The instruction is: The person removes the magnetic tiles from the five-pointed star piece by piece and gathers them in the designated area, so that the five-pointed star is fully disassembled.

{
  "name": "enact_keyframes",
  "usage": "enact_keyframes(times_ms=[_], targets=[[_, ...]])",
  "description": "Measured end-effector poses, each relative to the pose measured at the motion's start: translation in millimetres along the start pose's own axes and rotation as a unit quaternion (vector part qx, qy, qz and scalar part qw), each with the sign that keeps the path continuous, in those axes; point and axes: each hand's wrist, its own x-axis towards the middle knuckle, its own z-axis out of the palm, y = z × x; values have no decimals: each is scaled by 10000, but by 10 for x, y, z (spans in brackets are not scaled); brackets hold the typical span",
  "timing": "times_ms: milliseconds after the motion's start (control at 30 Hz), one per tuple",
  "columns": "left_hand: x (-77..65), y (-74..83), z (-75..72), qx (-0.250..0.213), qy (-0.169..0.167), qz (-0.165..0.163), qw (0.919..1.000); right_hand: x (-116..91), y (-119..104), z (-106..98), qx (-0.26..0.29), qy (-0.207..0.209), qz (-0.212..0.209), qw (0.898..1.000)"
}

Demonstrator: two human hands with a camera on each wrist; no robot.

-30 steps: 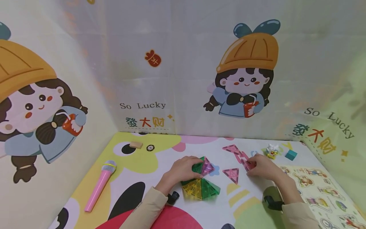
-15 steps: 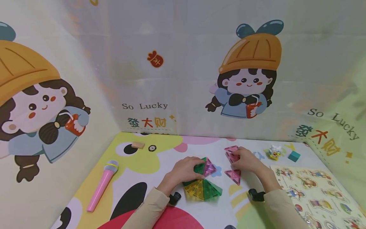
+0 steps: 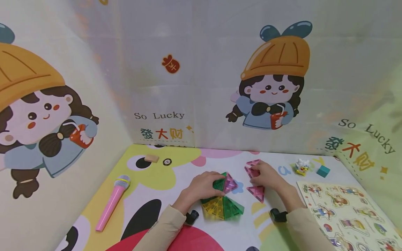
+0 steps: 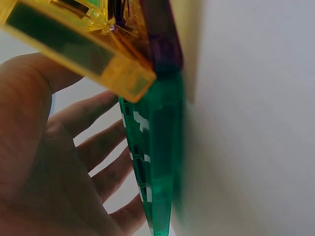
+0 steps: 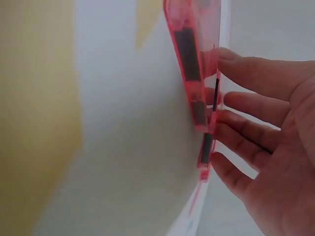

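My left hand (image 3: pixel 204 185) grips a small build of translucent magnetic tiles. Green tile (image 3: pixel 219 183) and purple tile (image 3: pixel 230 182) form its far part. A yellow tile (image 3: pixel 213 208) and another green tile (image 3: pixel 232 207) slope at the near side. In the left wrist view, fingers (image 4: pixel 106 155) reach along the back of a green tile (image 4: pixel 165 147). To the right, my right hand (image 3: pixel 270 177) holds a pink triangular magnetic tile (image 3: pixel 252 171) low on the table, partly covered by its fingertips. Another pink triangular tile (image 3: pixel 257 192) lies just nearer, close to my thumb.
A pink toy microphone (image 3: pixel 113 204) lies at left. Near the back are a wooden block (image 3: pixel 151 159), a small white-and-yellow figurine (image 3: pixel 302 167) and a teal cube (image 3: pixel 323 171). A sticker-like picture board (image 3: pixel 342 209) covers the right side. Printed curtains (image 3: pixel 207 104) enclose the table.
My right hand has moved left with pink tile pieces, bringing them in line with the other pink triangles, and has then nearly stopped. The left hand stays on the build.
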Motion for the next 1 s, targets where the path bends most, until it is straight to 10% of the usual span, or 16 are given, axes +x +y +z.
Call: enact_keyframes(times_ms=[300,467,1000], targets=[[-55,1,-12,-108,-10,-54,9999,-159,-420,96,593,437,-673,9950],[-82,17,14,-83,2,-81,9999,-183,-620,272,1147,-182,-352,9926],[-363,179,20,-283,-130,-128,9994,-292,-837,388,1981,-323,353,9790]])
